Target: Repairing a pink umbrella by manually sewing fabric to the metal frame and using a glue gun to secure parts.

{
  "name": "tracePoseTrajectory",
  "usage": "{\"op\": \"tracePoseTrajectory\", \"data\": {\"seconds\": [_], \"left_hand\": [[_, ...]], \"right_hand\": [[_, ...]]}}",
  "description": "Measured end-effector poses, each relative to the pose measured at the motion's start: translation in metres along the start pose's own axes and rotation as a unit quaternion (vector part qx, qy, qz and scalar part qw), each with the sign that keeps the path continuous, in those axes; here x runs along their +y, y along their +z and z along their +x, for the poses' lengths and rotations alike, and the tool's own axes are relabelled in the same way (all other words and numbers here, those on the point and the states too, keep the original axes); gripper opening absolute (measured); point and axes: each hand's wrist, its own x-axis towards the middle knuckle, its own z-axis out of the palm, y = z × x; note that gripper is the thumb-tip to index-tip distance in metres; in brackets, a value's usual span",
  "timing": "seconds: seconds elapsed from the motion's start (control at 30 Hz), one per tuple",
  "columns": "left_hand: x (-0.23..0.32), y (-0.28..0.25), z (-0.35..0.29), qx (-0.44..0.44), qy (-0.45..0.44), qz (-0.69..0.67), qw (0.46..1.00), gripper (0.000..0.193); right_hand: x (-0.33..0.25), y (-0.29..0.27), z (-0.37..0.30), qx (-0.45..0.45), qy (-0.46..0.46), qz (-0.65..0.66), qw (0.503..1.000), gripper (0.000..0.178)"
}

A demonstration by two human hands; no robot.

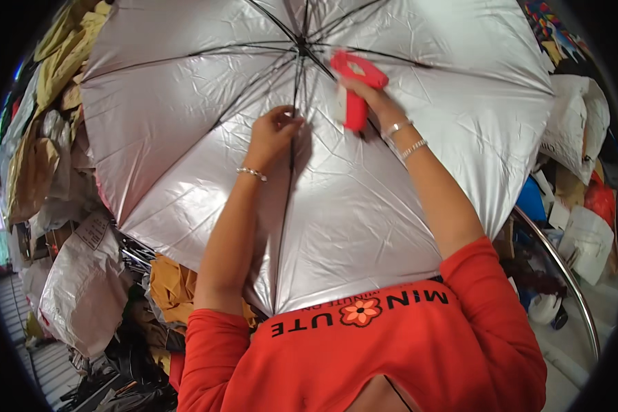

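Observation:
An open umbrella [350, 226] with a silvery lining spreads before me, its inner side toward me and its black ribs meeting at a dark hub [301, 47]. With fingers pinched together, my left hand [276, 130] is at a thin black rib [286, 199] that runs from the hub down to the near edge. Wrapped in my right hand [374, 96] is a red and white hand-held tool [354, 110] with a looped upper part; its exact kind cannot be made out. The tool is just right of the rib, below the hub, over the lining.
Piles of cloth and plastic bags [82, 295] crowd the left side, with a yellow-brown cloth [172, 281] near the umbrella's edge. To the right, a curved metal tube [566, 275] stands beside white bags [575, 123] and a white container [587, 240].

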Motion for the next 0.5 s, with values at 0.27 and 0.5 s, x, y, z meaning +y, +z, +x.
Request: {"op": "tracePoseTrajectory", "data": {"seconds": [0.27, 0.5], "left_hand": [[-0.012, -0.018, 0.003, 0.003, 0.008, 0.055, 0.998, 0.038], [-0.015, -0.020, 0.007, 0.021, -0.008, -0.017, 1.000, 0.035]], "right_hand": [[-0.032, 0.018, -0.004, 0.073, -0.293, -0.244, 0.921, 0.049], [-0.034, 0.066, -0.038, -0.034, -0.082, 0.108, 0.990, 0.046]]}}
